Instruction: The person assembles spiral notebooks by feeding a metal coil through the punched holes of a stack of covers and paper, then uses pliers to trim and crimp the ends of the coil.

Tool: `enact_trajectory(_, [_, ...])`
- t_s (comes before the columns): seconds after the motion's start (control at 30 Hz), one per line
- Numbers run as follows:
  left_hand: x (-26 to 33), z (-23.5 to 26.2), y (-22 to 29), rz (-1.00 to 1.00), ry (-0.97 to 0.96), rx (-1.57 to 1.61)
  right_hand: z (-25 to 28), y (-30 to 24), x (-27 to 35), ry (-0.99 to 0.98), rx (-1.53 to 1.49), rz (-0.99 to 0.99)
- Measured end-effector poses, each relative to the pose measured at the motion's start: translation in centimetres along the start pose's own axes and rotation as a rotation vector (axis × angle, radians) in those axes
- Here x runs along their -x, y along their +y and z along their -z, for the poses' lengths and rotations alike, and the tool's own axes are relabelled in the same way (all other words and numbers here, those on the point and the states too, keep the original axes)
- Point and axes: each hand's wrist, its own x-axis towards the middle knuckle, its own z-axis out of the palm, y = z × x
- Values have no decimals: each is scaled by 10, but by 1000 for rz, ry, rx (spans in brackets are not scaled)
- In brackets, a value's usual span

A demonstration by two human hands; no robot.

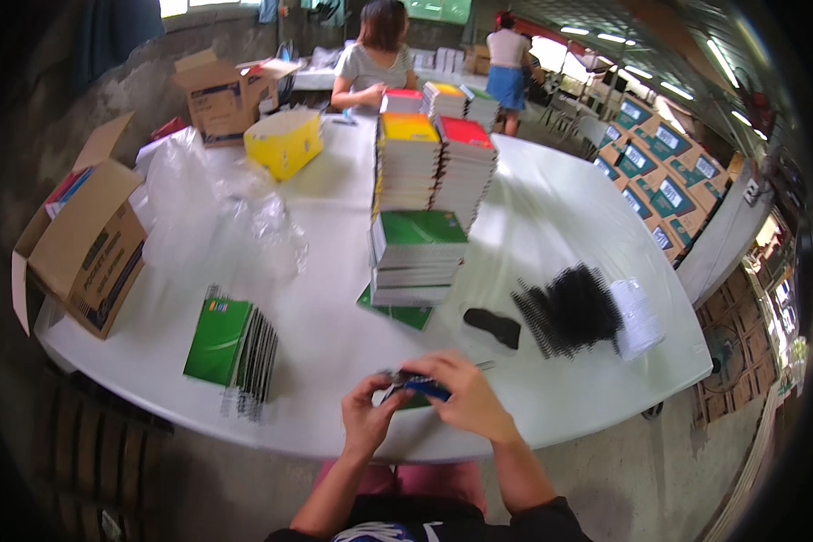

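Note:
Close to the near table edge, my right hand [470, 395] is closed around a blue-handled tool [429, 389] that looks like pliers. My left hand [368, 417] pinches the edge of a green-covered spiral notebook [414, 401], mostly hidden under both hands. The tool's jaws meet the notebook's edge between my fingers, too small to make out. Left of my hands lies a stack of green spiral notebooks [230, 348] with coil ends sticking out. Beyond them stands a taller pile of green-covered books [420, 257].
Black plastic coils [574, 312] lie heaped at the right, beside a white roll [635, 318] and a flat black piece [492, 327]. Yellow and red book stacks [409, 167] rise behind. Plastic bags [203, 208] and an open carton [99, 248] occupy the left; a person [375, 59] sits opposite.

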Motion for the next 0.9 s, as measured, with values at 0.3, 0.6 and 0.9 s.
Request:
enact_trajectory(0.3, [-10, -6, 30, -81, 116, -49, 10, -38, 24, 109, 305, -145])
enact_trajectory(0.6, [-11, -13, 35, -256, 243, -30, 2, -46, 19, 89, 330, -145])
enact_trajectory(0.9, [-8, 5, 22, -69, 164, -89, -8, -34, 21, 25, 365, -192])
